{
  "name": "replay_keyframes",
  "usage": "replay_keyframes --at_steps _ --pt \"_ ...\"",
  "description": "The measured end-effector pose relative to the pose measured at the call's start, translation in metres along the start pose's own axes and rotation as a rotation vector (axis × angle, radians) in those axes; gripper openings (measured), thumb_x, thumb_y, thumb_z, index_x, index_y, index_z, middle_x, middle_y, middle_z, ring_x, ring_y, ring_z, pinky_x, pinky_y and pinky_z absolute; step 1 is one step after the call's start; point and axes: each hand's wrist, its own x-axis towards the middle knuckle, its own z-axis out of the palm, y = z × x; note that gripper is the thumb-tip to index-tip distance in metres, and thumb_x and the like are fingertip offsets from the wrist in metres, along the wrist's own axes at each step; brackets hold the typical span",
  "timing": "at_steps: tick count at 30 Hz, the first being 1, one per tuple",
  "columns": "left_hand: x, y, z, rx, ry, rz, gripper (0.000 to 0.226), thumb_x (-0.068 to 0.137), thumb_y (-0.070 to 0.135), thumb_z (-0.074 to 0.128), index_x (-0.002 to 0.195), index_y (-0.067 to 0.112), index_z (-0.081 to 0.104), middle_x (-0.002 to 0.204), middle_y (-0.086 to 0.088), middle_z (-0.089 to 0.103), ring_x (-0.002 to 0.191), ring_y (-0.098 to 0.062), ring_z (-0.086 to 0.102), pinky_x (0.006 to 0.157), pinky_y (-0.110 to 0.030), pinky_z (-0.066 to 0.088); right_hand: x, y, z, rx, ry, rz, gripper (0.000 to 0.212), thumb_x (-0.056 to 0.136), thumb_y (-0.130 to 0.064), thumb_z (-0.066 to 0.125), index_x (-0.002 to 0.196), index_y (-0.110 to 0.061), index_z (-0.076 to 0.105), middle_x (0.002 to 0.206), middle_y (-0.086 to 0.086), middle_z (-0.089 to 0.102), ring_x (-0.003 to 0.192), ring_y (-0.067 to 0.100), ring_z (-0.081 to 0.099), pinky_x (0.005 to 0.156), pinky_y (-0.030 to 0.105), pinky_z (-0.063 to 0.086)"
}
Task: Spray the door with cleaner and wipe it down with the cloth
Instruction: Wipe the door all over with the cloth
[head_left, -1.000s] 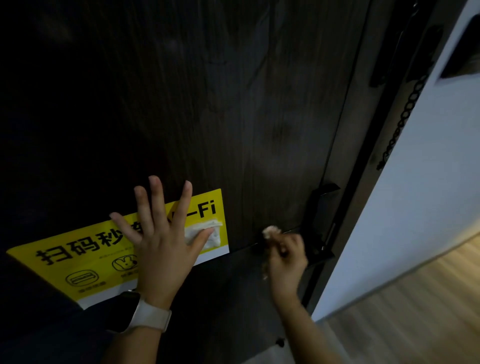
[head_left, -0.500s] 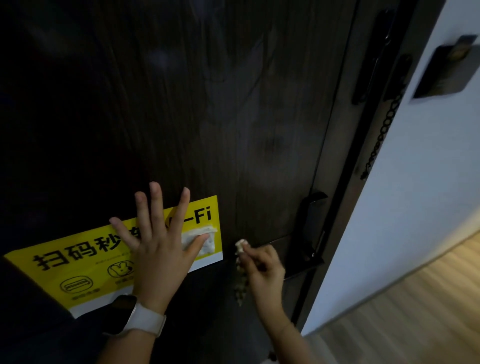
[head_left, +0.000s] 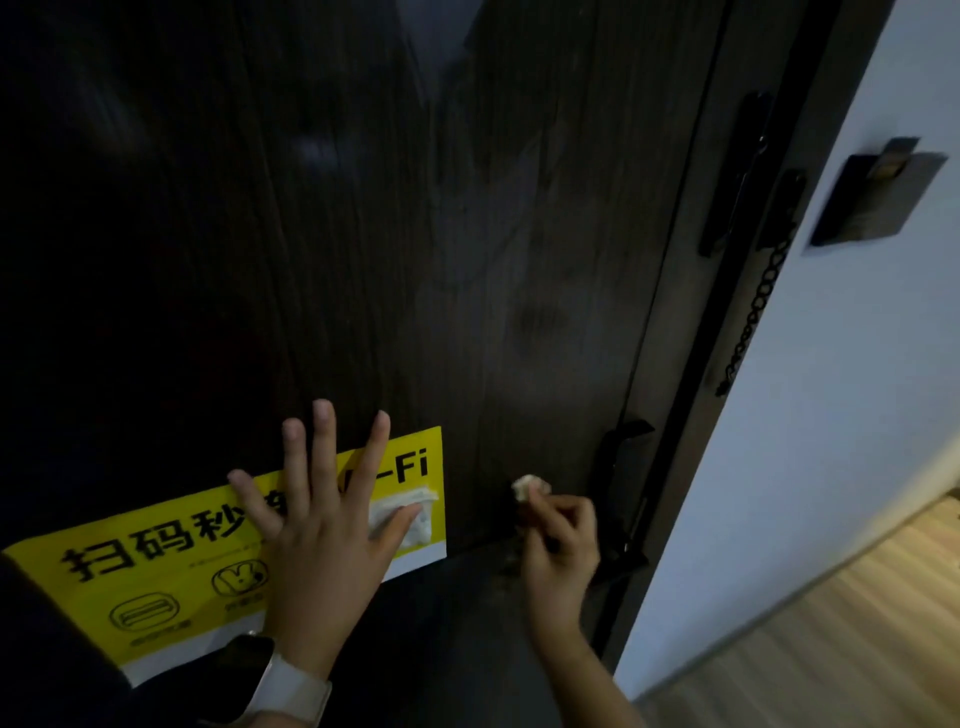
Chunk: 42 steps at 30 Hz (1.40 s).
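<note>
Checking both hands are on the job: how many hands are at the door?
2. The left hand presses flat on the yellow sign; the right hand, beside the black handle, pinches a cloth.

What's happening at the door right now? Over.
Left hand flat on yellow sign. Right hand pinching cloth against door. Nothing in the way.

Dark-faced watch (head_left: 244, 662) on pale strap (head_left: 291, 693), left wrist; dark sleeve (head_left: 57, 660).
</note>
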Motion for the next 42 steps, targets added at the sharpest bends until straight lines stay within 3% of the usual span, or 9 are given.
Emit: replay_keyframes --at_steps 5,9,13,20,27,31,36,38,42 --pt "0.002 0.001 0.000 -0.006 0.003 -0.004 0.089 0.080 0.066 0.039 0.155 0.031 0.008 0.163 -0.012 -0.009 0.150 -0.031 -0.008 0.113 -0.063 -0.013 0.055 0.004 -0.012 0.017 0.228 0.084 0.029 0.086 0.008 0.063 0.106 -0.013 0.070 0.090 0.005 0.048 0.074 0.001 0.053 0.070 0.005 0.043" --pt "0.001 -0.002 -0.002 -0.047 -0.007 0.007 0.086 0.082 0.067 0.038 0.155 0.032 0.007 0.163 -0.010 -0.010 0.150 -0.030 -0.009 0.113 -0.062 -0.014 0.003 0.010 0.008 0.015 0.032 -0.055 0.044 0.081 0.016 0.062 0.102 -0.022 0.072 0.093 -0.003 0.049 0.079 0.005 0.055 0.072 0.011 0.045" --pt "0.001 -0.004 -0.007 -0.046 -0.012 0.028 0.078 0.088 0.058 0.036 0.155 0.033 0.005 0.163 -0.008 -0.011 0.150 -0.028 -0.010 0.114 -0.060 -0.014 -0.031 -0.005 0.016 -0.004 -0.255 -0.264 0.054 0.080 0.007 0.062 0.119 -0.029 0.066 0.099 -0.011 0.050 0.087 0.004 0.059 0.075 0.015 0.048" --pt "-0.001 -0.006 -0.004 -0.058 -0.024 0.013 0.089 0.083 0.058 0.043 0.156 0.027 0.002 0.163 -0.007 -0.011 0.150 -0.027 -0.009 0.115 -0.057 -0.017 0.066 -0.097 0.045 0.020 -0.066 -0.611 0.035 0.085 0.005 0.058 0.116 -0.006 0.068 0.102 0.003 0.045 0.088 0.014 0.052 0.076 0.018 0.045" --pt "-0.001 -0.004 -0.004 -0.001 -0.002 0.021 0.087 0.085 0.058 0.038 0.156 0.026 -0.001 0.163 -0.009 -0.013 0.150 -0.029 -0.010 0.114 -0.060 -0.013 -0.004 0.015 0.014 -0.214 -0.264 -0.573 0.059 0.077 0.012 0.068 0.124 -0.024 0.061 0.100 -0.002 0.044 0.080 0.019 0.055 0.066 0.030 0.050" --pt "-0.002 -0.004 -0.003 -0.010 0.008 0.017 0.086 0.085 0.059 0.038 0.156 0.026 0.000 0.163 -0.009 -0.013 0.150 -0.028 -0.011 0.114 -0.060 -0.014 0.008 0.011 0.004 -0.266 -0.370 -0.606 0.062 0.073 0.012 0.073 0.121 -0.026 0.062 0.101 0.001 0.049 0.084 0.018 0.057 0.069 0.032 0.051" --pt "0.000 -0.006 -0.004 -0.023 -0.031 0.034 0.090 0.081 0.061 0.042 0.156 0.027 0.004 0.163 -0.010 -0.011 0.150 -0.030 -0.010 0.114 -0.060 -0.014 0.092 -0.066 0.010 -0.071 -0.002 -0.493 0.038 0.087 0.010 0.056 0.118 -0.007 0.068 0.101 0.007 0.046 0.087 0.019 0.052 0.075 0.024 0.044" --pt "-0.001 -0.008 -0.008 -0.036 -0.052 0.043 0.090 0.081 0.061 0.043 0.156 0.027 0.005 0.163 -0.010 -0.009 0.150 -0.030 -0.007 0.114 -0.060 -0.013 0.100 -0.093 0.024 0.016 0.072 -0.420 0.041 0.086 0.003 0.047 0.124 -0.003 0.062 0.104 0.008 0.043 0.092 0.018 0.050 0.081 0.019 0.043" --pt "0.000 -0.006 -0.027 -0.086 -0.018 0.018 0.079 0.087 0.054 0.046 0.155 0.028 0.013 0.164 -0.008 0.001 0.151 -0.026 0.002 0.117 -0.058 -0.002 0.049 -0.088 0.034 -0.142 -0.300 -0.782 0.038 0.101 -0.016 0.037 0.127 -0.003 0.061 0.114 0.010 0.043 0.099 0.023 0.051 0.080 0.030 0.048"
